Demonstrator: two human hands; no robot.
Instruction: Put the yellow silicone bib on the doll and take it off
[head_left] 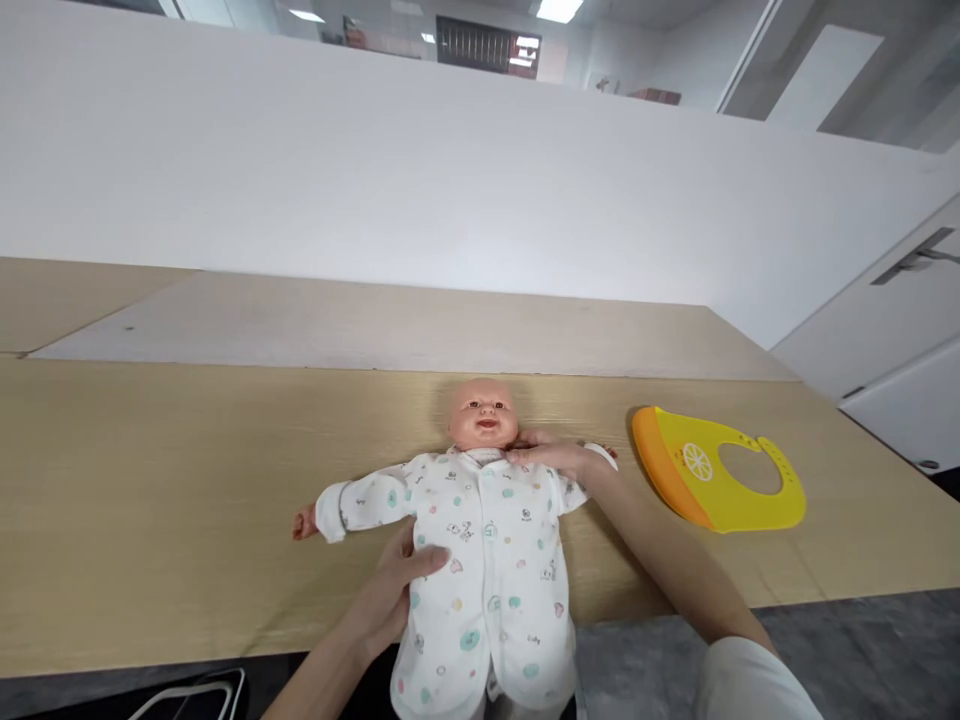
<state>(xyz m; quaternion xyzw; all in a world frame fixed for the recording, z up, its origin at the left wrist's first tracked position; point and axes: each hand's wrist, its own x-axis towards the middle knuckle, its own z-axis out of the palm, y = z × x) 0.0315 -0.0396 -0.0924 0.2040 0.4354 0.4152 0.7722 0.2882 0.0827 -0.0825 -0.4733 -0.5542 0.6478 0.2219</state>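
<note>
1. At the bottom edge, a white sleeve (757,685) covers the person's right upper arm, and a grey floor (840,650) shows below the table edge. A thin white loop on a dark object (195,695), too cut off to identify, sits at the lower left.
2. The left hand (394,595) lies open on the flank of a white printed baby sleepsuit (495,590), fingers together and extended, not clamped on the cloth.
3. The sleepsuit, dotted with pastel spots and small prints, is worn by a baby doll (484,415) lying face-up on a pale wooden table (150,480), arms spread.
4. The right hand (544,452) lies across the doll's collar just below the chin, fingers extended. Whether they pinch the cloth is impossible to tell. The forearm crosses over the doll's other sleeve.
5. Just beside that hand, a yellow silicone bib (720,475) with an orange catch pocket and a lemon-slice print lies flat on the table, not touching the doll.
6. Farther back stand a white partition (375,170) and, to the right, white cabinet doors (892,340) with a dark handle.
</note>
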